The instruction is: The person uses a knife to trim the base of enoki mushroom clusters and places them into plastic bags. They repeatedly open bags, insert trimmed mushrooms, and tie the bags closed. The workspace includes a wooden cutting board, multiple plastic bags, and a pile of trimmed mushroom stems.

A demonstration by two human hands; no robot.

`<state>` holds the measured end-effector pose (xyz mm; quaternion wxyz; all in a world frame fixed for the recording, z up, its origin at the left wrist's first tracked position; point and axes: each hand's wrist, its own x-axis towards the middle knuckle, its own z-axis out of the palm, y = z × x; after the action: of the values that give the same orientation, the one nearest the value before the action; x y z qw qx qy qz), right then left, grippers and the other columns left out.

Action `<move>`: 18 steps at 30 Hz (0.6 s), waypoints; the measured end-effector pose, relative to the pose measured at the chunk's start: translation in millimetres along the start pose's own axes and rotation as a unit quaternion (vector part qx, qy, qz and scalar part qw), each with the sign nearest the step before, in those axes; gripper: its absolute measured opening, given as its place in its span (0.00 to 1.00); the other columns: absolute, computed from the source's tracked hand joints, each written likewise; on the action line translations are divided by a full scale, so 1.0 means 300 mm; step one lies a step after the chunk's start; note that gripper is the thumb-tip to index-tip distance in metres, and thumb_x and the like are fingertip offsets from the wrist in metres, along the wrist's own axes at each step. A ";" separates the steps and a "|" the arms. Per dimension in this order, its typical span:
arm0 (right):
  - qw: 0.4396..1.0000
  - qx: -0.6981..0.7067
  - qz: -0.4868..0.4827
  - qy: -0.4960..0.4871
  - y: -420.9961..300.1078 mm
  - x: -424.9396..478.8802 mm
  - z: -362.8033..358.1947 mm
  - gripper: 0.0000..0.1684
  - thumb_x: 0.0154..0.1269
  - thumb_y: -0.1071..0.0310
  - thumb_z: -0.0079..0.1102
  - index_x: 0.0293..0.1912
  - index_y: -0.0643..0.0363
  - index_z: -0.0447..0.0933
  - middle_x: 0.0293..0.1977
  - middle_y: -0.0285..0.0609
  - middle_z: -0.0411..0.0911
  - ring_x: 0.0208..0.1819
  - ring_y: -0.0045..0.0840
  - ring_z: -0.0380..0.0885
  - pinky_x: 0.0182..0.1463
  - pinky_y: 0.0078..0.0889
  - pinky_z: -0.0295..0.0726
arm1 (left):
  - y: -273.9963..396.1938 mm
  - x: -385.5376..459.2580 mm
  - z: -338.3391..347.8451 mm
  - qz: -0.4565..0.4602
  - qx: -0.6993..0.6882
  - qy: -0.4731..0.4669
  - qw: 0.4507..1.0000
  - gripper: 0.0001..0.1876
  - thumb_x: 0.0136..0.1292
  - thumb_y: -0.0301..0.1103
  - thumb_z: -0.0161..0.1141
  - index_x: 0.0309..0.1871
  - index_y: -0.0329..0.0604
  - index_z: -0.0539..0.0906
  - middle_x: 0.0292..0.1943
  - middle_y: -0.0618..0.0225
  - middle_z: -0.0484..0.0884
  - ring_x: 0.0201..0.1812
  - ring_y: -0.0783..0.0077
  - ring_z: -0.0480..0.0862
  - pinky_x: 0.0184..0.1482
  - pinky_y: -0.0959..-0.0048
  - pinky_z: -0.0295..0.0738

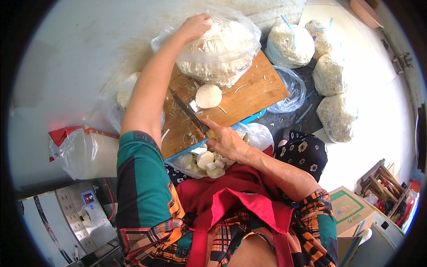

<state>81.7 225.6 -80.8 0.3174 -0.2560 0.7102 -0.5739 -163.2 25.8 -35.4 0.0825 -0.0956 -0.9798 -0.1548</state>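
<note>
My right hand [228, 142] grips the handle of a knife [186, 108], its dark blade resting over the wooden cutting board [247, 95]. At the far side of the board stands a clear plastic bag [252, 36] full of enoki mushrooms [213, 68]. My left hand [195, 28] reaches to the bag's top left, fingertips partly hidden among plastic and mushrooms. A round pale enoki base slice [208, 96] lies right of the blade, with loose stems scattered around. Below the board's near edge, a plastic bag [260, 135] holds several cut mushroom bases [205, 160].
Several wrapped mushroom bundles [290, 46] stand on the floor at right. A blue-tinted plastic bag [290, 90] lies beside the board. A red-topped clear package [96, 152] leans at left, near a metal appliance [83, 213]. A cardboard box [350, 210] sits lower right.
</note>
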 end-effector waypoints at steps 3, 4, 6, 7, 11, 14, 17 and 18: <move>1.000 -0.002 -0.002 0.001 0.002 0.000 -0.004 0.34 0.52 0.71 0.51 0.60 0.56 0.57 0.36 0.65 0.73 0.42 0.53 0.72 0.48 0.44 0.70 | 0.024 0.005 -0.021 0.006 0.040 -0.025 0.999 0.19 0.48 0.38 0.62 0.44 0.43 0.78 0.36 0.61 0.82 0.40 0.63 0.80 0.44 0.70 0.72; 1.000 -0.002 -0.002 0.001 0.004 0.001 -0.003 0.34 0.52 0.71 0.51 0.60 0.56 0.57 0.36 0.65 0.73 0.42 0.53 0.72 0.48 0.44 0.70 | 0.036 0.006 -0.028 0.007 0.058 -0.027 0.998 0.18 0.47 0.38 0.62 0.43 0.43 0.79 0.35 0.61 0.82 0.39 0.63 0.80 0.44 0.70 0.72; 1.000 -0.003 -0.004 0.002 0.004 0.001 0.000 0.34 0.51 0.71 0.51 0.60 0.56 0.57 0.36 0.64 0.73 0.42 0.53 0.72 0.48 0.44 0.70 | 0.061 0.004 -0.043 0.007 0.072 -0.019 0.997 0.15 0.46 0.37 0.62 0.39 0.43 0.80 0.33 0.61 0.82 0.38 0.63 0.80 0.42 0.69 0.72; 1.000 -0.004 -0.006 0.004 0.004 0.001 0.002 0.34 0.51 0.71 0.51 0.60 0.56 0.57 0.36 0.64 0.73 0.42 0.53 0.72 0.48 0.44 0.70 | 0.066 0.003 -0.046 0.006 0.079 -0.015 0.997 0.14 0.46 0.36 0.62 0.37 0.42 0.80 0.32 0.62 0.82 0.37 0.63 0.80 0.42 0.69 0.72; 1.000 -0.019 -0.015 0.015 0.005 -0.001 0.007 0.34 0.51 0.71 0.52 0.60 0.56 0.57 0.36 0.64 0.73 0.43 0.52 0.72 0.48 0.44 0.70 | 0.053 0.004 -0.025 0.003 0.055 0.049 0.997 0.13 0.46 0.35 0.61 0.36 0.43 0.79 0.31 0.60 0.82 0.36 0.58 0.80 0.41 0.66 0.72; 1.000 -0.022 0.008 0.005 -0.013 -0.003 -0.001 0.34 0.51 0.71 0.52 0.60 0.56 0.57 0.37 0.64 0.73 0.43 0.52 0.71 0.48 0.44 0.70 | 0.045 0.012 -0.009 -0.014 0.083 0.049 0.995 0.14 0.47 0.36 0.60 0.39 0.44 0.78 0.34 0.58 0.81 0.39 0.55 0.79 0.42 0.66 0.72; 0.999 -0.030 0.011 0.006 -0.027 -0.008 -0.011 0.32 0.51 0.70 0.52 0.59 0.56 0.58 0.36 0.63 0.74 0.42 0.53 0.72 0.46 0.45 0.71 | 0.054 0.020 0.000 -0.022 0.093 0.050 0.994 0.15 0.49 0.36 0.58 0.42 0.45 0.77 0.39 0.57 0.80 0.42 0.55 0.78 0.45 0.65 0.71; 0.999 -0.039 0.006 0.011 -0.024 -0.009 -0.010 0.34 0.51 0.70 0.52 0.60 0.56 0.58 0.31 0.62 0.73 0.38 0.51 0.73 0.42 0.44 0.71 | 0.072 0.025 -0.015 -0.033 0.098 0.036 0.994 0.15 0.50 0.37 0.57 0.42 0.44 0.77 0.41 0.58 0.79 0.44 0.57 0.77 0.46 0.65 0.71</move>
<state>81.4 227.9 -72.9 0.3027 -0.2574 0.7369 -0.5469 -165.3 45.7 -23.4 0.1214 -0.0489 -0.9893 -0.0639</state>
